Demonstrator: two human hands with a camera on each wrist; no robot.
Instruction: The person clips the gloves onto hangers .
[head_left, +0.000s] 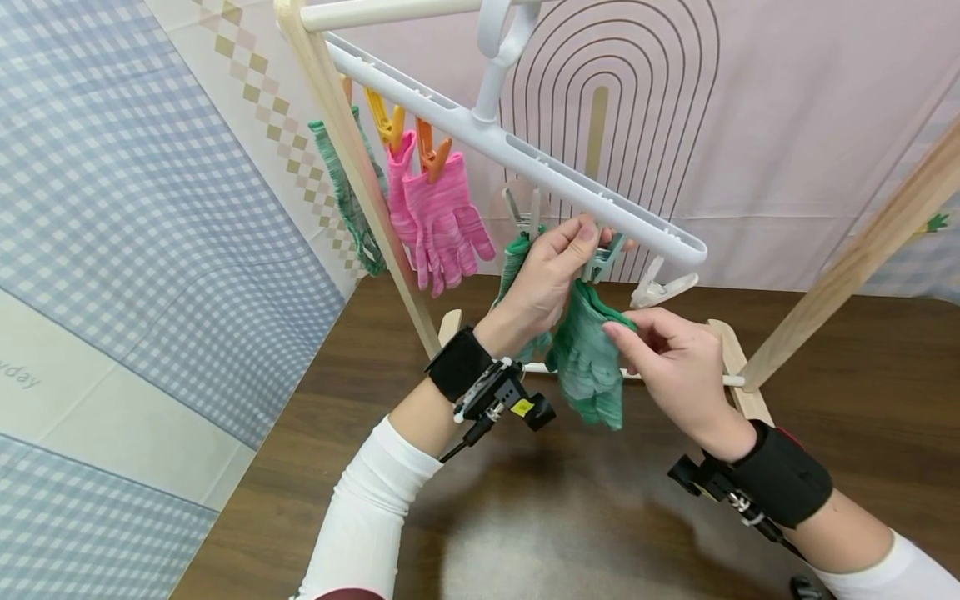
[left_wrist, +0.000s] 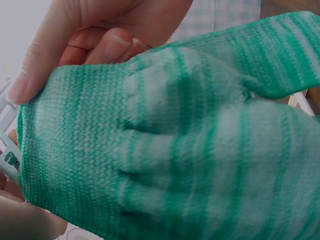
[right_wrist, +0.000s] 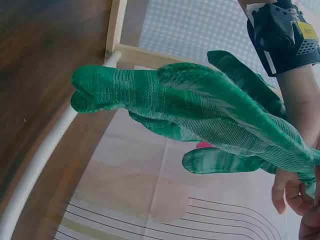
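A green striped knit glove [head_left: 591, 367] hangs fingers-down below the white hanger [head_left: 525, 154]. My right hand [head_left: 678, 367] pinches its cuff between thumb and fingers; in the left wrist view the right thumb [left_wrist: 30, 82] lies over the cuff's corner. With my left hand [head_left: 551, 271] I grip a teal clothespin [head_left: 602, 260] under the hanger bar, its lower end right at the cuff. The right wrist view shows the glove [right_wrist: 200, 110] lengthwise, its fingers spread. Behind my left hand, another green glove [head_left: 513, 265] hangs from a grey clothespin [head_left: 523, 212], partly hidden.
Pink gloves [head_left: 442, 217] hang from orange [head_left: 432, 152] and yellow [head_left: 386, 118] clothespins. A further green glove [head_left: 341, 183] hangs behind the wooden post [head_left: 360, 175]. A white clothespin [head_left: 662, 287] dangles at the hanger's right end. Another wooden post [head_left: 855, 250] stands at right.
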